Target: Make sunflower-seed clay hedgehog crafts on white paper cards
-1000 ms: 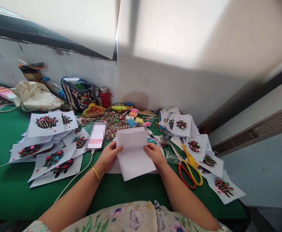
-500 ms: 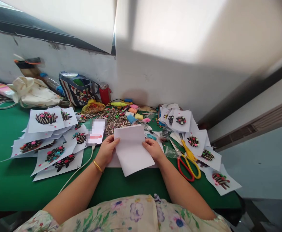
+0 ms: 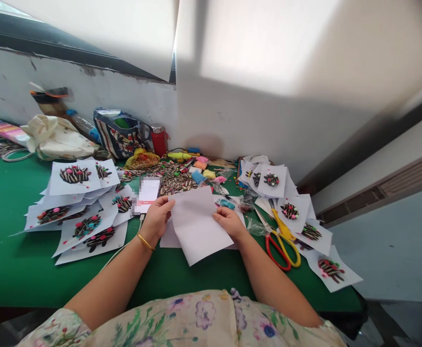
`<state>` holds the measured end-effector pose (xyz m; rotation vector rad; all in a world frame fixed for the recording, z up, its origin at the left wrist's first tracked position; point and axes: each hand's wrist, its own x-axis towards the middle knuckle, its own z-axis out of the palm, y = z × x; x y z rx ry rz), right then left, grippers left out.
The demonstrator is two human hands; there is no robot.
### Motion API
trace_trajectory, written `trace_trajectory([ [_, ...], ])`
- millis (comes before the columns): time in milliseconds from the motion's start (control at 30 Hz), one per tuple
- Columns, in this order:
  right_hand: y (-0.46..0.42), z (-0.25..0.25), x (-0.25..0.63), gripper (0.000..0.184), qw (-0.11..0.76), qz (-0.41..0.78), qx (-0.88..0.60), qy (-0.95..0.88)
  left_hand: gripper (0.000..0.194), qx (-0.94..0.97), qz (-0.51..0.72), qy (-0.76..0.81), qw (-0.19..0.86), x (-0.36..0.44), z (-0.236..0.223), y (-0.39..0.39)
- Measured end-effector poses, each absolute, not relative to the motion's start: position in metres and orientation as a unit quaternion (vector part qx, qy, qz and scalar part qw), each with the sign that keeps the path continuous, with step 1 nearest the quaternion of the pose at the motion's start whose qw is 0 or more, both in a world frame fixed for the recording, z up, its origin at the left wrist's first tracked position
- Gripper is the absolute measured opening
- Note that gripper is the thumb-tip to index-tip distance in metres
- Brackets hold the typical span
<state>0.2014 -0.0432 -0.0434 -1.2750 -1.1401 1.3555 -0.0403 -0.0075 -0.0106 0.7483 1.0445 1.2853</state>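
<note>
Holding: left hand (image 3: 157,219) and right hand (image 3: 231,223), each pinching an edge of white paper (image 3: 198,224).
Right side: scissors (image 3: 279,243) beside decorated cards (image 3: 291,212).

The tabletop (image 3: 8,270) is coloured green. At six o'clock, the cream blouse (image 3: 203,315) is patterned with purple flowers and green leaves. Towards four, red and yellow are shown by the scissors' handles (image 3: 299,258). Towards ten, navy and white stripes are borne by the tote bag (image 3: 105,135).
</note>
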Motion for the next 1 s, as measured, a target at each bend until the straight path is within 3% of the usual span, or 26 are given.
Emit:
trace_trajectory([
  [267, -0.044, -0.043, 0.201, 0.034, 0.468, 0.563, -0.511, -0.450, 0.036, 0.334, 0.607, 0.464, 0.553, -0.040, -0.009, -0.003],
  [533, -0.041, -0.046, 0.204, 0.035, 0.544, 0.548, -0.497, -0.396, 0.041, 0.417, 0.380, 0.435, 0.702, -0.033, -0.012, -0.028],
  [767, -0.045, -0.047, 0.203, 0.028, 0.578, 0.503, -0.478, -0.428, 0.038, 0.439, 0.425, 0.508, 0.607, -0.032, -0.016, -0.023],
  [933, -0.046, -0.044, 0.205, 0.030, 0.595, 0.438, -0.509, -0.441, 0.037, 0.413, 0.354, 0.459, 0.703, -0.027, -0.016, -0.032],
  [1000, -0.047, -0.041, 0.205, 0.029, 0.602, 0.421, -0.508, -0.449, 0.035, 0.431, 0.337, 0.464, 0.696, -0.026, -0.019, -0.033],
])
